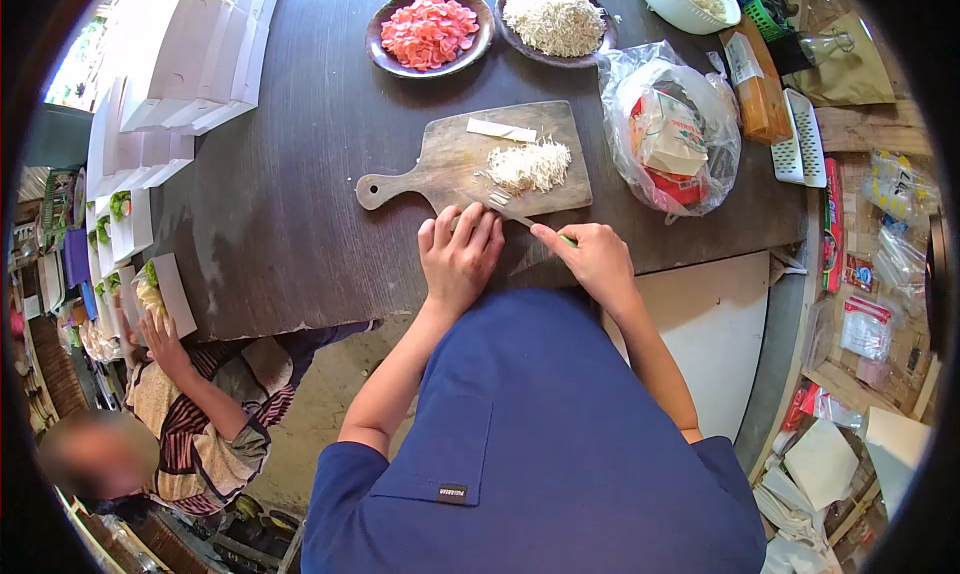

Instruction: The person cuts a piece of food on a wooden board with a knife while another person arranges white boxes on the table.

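A wooden cutting board (445,159) lies on the dark table, its handle pointing left. On it are a heap of thin white strips (530,165) and a longer pale piece (500,130) near the top edge. My left hand (461,249) presses with bent fingers at the board's lower edge; what lies beneath the fingertips is mostly hidden. A few cut slivers sit just beyond them. My right hand (592,262) is closed round the green handle of a knife (516,215), whose blade reaches left to my left fingertips.
Behind the board stand a bowl of pink slices (430,32), a bowl of white shreds (553,19) and a white basket (690,0). A plastic bag (670,139) sits right of it. White boxes (190,64) line the left, where another person (215,414) works.
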{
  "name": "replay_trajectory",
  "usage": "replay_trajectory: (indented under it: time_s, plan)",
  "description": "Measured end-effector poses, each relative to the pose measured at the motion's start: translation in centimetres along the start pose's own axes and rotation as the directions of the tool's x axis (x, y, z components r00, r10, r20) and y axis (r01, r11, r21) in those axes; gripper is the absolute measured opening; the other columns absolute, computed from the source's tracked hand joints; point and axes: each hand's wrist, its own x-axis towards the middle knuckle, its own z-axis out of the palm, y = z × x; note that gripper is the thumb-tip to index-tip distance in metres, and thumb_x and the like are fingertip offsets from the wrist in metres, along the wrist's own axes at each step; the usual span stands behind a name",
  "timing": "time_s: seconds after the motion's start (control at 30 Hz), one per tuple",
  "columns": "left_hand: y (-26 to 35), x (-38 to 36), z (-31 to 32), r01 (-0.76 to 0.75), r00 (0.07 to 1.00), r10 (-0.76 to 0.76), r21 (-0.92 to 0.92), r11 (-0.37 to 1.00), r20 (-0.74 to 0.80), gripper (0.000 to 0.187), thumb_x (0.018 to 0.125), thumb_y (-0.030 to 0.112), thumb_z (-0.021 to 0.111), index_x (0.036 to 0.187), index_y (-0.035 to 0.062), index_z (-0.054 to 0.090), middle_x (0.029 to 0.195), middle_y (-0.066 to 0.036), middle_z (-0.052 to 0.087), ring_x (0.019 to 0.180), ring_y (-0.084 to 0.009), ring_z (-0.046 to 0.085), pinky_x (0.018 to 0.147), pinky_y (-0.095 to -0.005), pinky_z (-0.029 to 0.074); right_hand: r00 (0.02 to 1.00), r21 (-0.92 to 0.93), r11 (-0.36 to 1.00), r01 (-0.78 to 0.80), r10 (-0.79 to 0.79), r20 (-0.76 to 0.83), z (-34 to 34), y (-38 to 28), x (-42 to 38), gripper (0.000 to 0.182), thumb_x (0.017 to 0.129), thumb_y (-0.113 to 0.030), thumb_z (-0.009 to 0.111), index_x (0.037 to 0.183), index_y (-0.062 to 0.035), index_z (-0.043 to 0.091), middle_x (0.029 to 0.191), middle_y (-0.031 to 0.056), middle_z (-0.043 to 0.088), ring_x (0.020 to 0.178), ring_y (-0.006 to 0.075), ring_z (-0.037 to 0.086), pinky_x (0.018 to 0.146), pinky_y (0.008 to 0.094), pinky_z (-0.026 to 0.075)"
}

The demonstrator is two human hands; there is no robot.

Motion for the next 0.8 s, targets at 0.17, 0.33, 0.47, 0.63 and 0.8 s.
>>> replay_trajectory:
  time_s: [0.17,0.33,0.47,0.63,0.8]
  plan:
    - [-0.1,0.0,0.2,-0.004,1.0,0.004,0.021,1.0,-0.009,0.019,0.089,0.024,0.086,0.106,0.0155,0.082,0.12,0.005,0.074,0.115,-0.0212,0.065,0.099,-0.0408,0.044,1.0,0.031,0.999,-0.007,0.007,0.022,1.3,0.3,0.8,0.075,0.099,-0.072,0.064,0.077,-0.0021,0.078,0.077,0.0255,0.072,0.079,0.0458,0.074,0.075,0.054,0.057]
    - [0.0,0.1,0.0,-0.014,1.0,0.014,0.011,1.0,-0.012,0.02,0.089,0.024,0.086,0.106,0.0153,0.083,0.12,0.005,0.074,0.114,-0.0212,0.065,0.099,-0.0407,0.044,0.999,0.112,0.993,0.027,-0.029,0.019,2.2,-0.6,2.5,0.075,0.099,-0.074,0.064,0.078,-0.003,0.079,0.078,0.0245,0.073,0.079,0.0443,0.075,0.076,0.0518,0.058]
    - [-0.1,0.1,-0.1,-0.009,1.0,0.009,0.022,1.0,-0.017,0.02,0.089,0.024,0.086,0.106,0.0151,0.082,0.12,0.005,0.074,0.114,-0.0208,0.065,0.099,-0.0406,0.044,0.999,0.072,0.997,0.002,-0.005,0.039,0.6,-0.7,1.7,0.075,0.098,-0.074,0.064,0.079,-0.0027,0.079,0.079,0.0243,0.073,0.079,0.0438,0.075,0.076,0.0514,0.058]
    - [0.1,0.2,-0.3,-0.002,1.0,0.002,0.017,1.0,-0.001,0.018,0.089,0.023,0.086,0.105,0.0153,0.082,0.12,0.005,0.074,0.114,-0.0204,0.065,0.1,-0.0401,0.043,0.999,0.02,1.0,-0.022,0.021,0.039,-0.1,0.0,0.0,0.074,0.099,-0.072,0.064,0.081,-0.0022,0.08,0.078,0.0234,0.073,0.079,0.0439,0.075,0.075,0.0517,0.058]
    - [0.0,0.0,0.0,-0.001,1.0,0.001,0.028,1.0,-0.012,0.018,0.09,0.024,0.086,0.105,0.0157,0.082,0.12,0.006,0.074,0.115,-0.0199,0.065,0.101,-0.0397,0.043,1.0,0.042,0.999,-0.015,0.014,0.024,1.5,-0.3,1.2,0.072,0.1,-0.072,0.064,0.082,-0.004,0.081,0.078,0.0226,0.074,0.08,0.0438,0.075,0.076,0.0518,0.058]
